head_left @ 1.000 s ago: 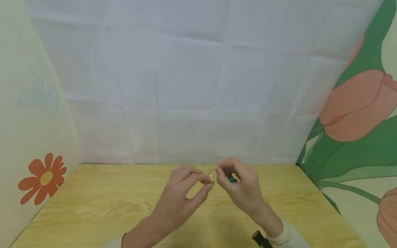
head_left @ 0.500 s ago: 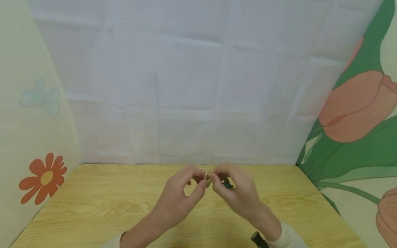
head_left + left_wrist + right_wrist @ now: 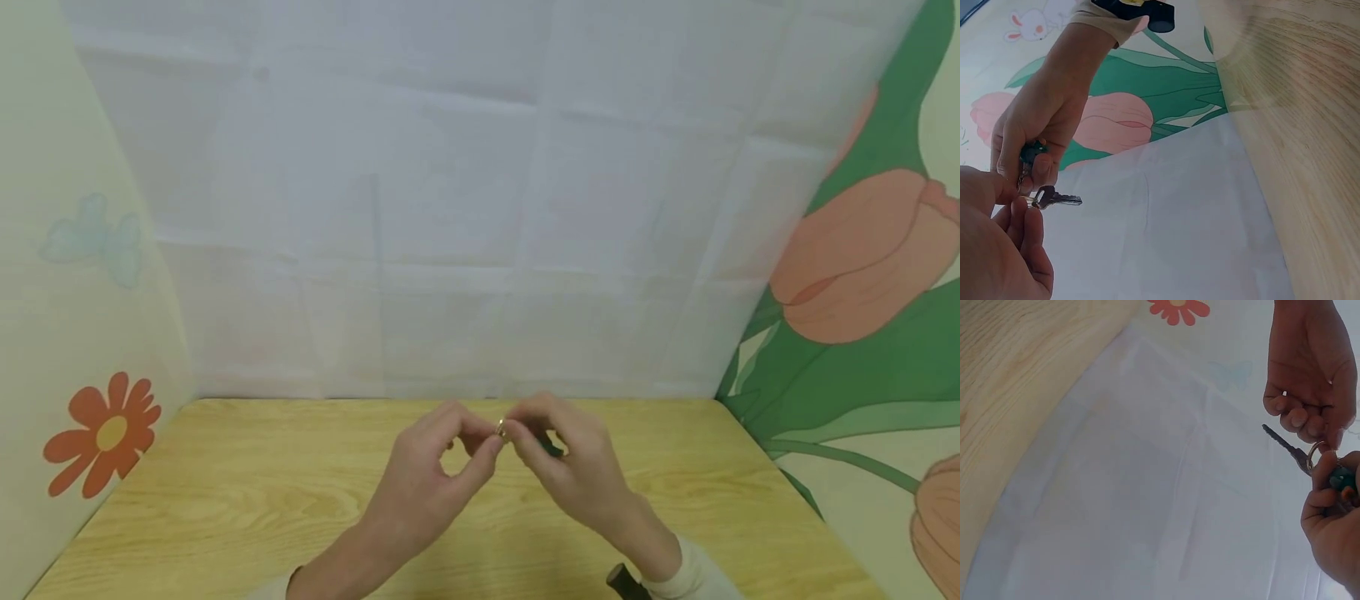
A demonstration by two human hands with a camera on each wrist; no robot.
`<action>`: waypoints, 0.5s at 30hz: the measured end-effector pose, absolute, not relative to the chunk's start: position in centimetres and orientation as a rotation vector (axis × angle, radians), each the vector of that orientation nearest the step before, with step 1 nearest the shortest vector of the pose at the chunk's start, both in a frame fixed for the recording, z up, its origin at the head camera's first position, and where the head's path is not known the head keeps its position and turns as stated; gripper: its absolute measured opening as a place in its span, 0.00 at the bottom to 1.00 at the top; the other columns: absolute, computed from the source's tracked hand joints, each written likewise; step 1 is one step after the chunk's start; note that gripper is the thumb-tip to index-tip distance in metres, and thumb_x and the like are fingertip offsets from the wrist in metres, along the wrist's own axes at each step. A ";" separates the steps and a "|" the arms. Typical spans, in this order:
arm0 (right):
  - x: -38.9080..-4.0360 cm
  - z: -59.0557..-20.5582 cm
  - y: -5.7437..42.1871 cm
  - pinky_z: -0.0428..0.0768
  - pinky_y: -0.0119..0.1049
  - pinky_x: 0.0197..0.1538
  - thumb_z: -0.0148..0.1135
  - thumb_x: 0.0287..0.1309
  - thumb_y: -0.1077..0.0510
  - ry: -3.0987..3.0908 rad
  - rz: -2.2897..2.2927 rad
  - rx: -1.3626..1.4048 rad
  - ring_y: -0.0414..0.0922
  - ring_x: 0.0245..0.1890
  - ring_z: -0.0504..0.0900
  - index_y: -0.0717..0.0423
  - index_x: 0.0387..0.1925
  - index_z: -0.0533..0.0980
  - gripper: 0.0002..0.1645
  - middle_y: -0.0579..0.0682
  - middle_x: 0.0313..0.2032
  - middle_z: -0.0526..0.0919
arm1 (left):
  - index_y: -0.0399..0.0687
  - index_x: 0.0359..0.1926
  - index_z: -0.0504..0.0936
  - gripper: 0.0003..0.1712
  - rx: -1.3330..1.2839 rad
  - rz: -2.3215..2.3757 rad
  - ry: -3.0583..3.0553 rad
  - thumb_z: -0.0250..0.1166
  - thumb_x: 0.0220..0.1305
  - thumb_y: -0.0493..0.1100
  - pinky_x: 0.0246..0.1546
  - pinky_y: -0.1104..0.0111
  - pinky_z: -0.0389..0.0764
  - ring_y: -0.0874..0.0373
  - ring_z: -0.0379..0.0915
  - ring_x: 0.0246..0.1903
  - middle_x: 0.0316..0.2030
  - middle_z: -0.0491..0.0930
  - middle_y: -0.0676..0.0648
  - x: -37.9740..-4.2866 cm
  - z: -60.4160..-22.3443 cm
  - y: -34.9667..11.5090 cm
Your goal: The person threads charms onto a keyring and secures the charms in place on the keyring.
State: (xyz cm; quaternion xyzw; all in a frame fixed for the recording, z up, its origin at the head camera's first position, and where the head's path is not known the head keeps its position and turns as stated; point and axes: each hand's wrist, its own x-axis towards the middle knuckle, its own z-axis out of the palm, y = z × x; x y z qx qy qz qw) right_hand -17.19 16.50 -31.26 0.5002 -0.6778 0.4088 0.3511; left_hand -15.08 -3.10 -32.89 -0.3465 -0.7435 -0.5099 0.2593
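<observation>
Key: the metal key [image 3: 1060,199] is in the air between the two hands, its bow at the key ring [image 3: 1311,452] and its blade free.
Left hand: the left hand [image 3: 423,467] pinches the ring between thumb and finger.
Right hand: the right hand [image 3: 585,458] keeps the green charm [image 3: 1341,479] within curled fingers; its fingertips are at the ring, but how firmly they press I cannot tell.
Progress: I judge that key and ring are already joined; whether the key is fully threaded is too small to tell. Neither hand has released yet, so the handling looks unfinished.
Around: wood-grain table [image 3: 262,483] below, white sheet [image 3: 450,208] behind, printed flower [image 3: 97,433] on the left wall.
In the way: only the fingers, which partly cover ring and charm.
</observation>
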 end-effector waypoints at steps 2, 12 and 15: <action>-17.1 -31.3 16.6 0.70 0.23 0.24 0.59 0.73 0.62 -1.760 1.092 1.296 0.34 0.21 0.71 0.62 0.42 0.77 0.06 0.47 0.29 0.79 | 0.59 0.42 0.82 0.06 -0.956 -1.369 -2.000 0.67 0.71 0.40 0.36 0.65 0.77 0.66 0.75 0.33 0.34 0.77 0.66 -15.1 -32.9 -3.0; -17.1 -31.4 17.5 0.74 0.28 0.23 0.59 0.69 0.72 -1.763 1.334 1.339 0.39 0.21 0.75 0.65 0.44 0.76 0.05 0.50 0.28 0.80 | 0.53 0.39 0.79 0.04 -1.103 -1.163 -1.885 0.64 0.71 0.37 0.36 0.70 0.78 0.66 0.72 0.33 0.32 0.74 0.60 -15.1 -32.8 -2.8; -17.2 -31.4 17.8 0.74 0.28 0.21 0.59 0.68 0.73 -1.781 1.393 1.312 0.40 0.20 0.75 0.65 0.45 0.76 0.06 0.50 0.28 0.80 | 0.50 0.37 0.79 0.05 -1.146 -0.971 -1.779 0.60 0.74 0.40 0.36 0.71 0.75 0.64 0.72 0.32 0.32 0.74 0.58 -15.2 -32.8 -2.5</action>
